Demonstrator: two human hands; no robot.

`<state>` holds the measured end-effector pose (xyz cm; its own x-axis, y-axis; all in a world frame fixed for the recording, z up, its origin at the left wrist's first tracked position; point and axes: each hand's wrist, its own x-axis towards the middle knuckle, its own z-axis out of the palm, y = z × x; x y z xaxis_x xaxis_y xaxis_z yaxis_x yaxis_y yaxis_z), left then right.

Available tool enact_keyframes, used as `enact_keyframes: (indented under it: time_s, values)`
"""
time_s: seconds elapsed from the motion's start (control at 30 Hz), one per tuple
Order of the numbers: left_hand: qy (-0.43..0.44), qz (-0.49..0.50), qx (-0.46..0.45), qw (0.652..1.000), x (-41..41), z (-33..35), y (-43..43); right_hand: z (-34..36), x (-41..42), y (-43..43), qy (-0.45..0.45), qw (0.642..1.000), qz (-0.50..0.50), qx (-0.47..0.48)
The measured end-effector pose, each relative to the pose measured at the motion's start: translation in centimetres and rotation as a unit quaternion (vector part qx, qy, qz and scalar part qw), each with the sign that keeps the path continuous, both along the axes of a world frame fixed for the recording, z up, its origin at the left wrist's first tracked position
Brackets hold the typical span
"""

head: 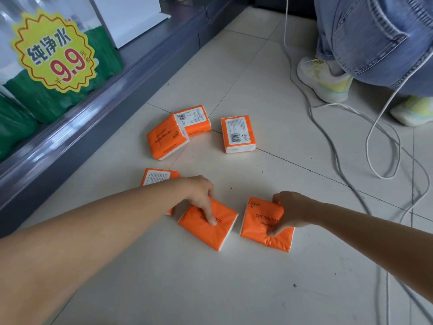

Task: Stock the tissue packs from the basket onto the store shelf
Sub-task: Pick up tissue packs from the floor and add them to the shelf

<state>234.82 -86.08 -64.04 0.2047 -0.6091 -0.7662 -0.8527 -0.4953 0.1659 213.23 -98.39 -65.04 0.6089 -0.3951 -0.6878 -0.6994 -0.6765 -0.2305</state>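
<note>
Six orange tissue packs lie scattered on the tiled floor (pixel 234 289) beside the grey store shelf (pixel 70 137). The left hand (pixel 201 193) presses fingers onto one pack (pixel 206 227), its grip spread and not closed around it; another pack (pixel 155 177) lies partly hidden behind that forearm. The right hand (pixel 289 211) pinches a neighbouring pack (pixel 260 227), grip clamped on its edge. Farther from the shelf's base, two packs (pixel 167 137) (pixel 193 119) lean together, a fifth (pixel 237 133) lies apart. White cables (pixel 384 141) trail near a bystander's sneaker (pixel 324 79).
</note>
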Motion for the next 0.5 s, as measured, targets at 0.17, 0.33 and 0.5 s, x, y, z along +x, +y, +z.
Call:
enact_keyframes:
  time_s: [0.17,0.33,0.5]
  values:
    - [0.029,-0.003,0.027,0.999,0.4,-0.2,1.1,0.5,0.0,0.9,-0.058,0.997,-0.057,0.018]
    - [0.103,0.074,0.008,0.992,1.6,2.5,1.3,3.3,0.8,0.4,-0.154,0.979,-0.131,0.011]
    - [0.079,0.065,-0.124,0.987,3.4,8.7,1.6,9.2,2.0,-1.7,-0.253,0.946,-0.204,0.006]
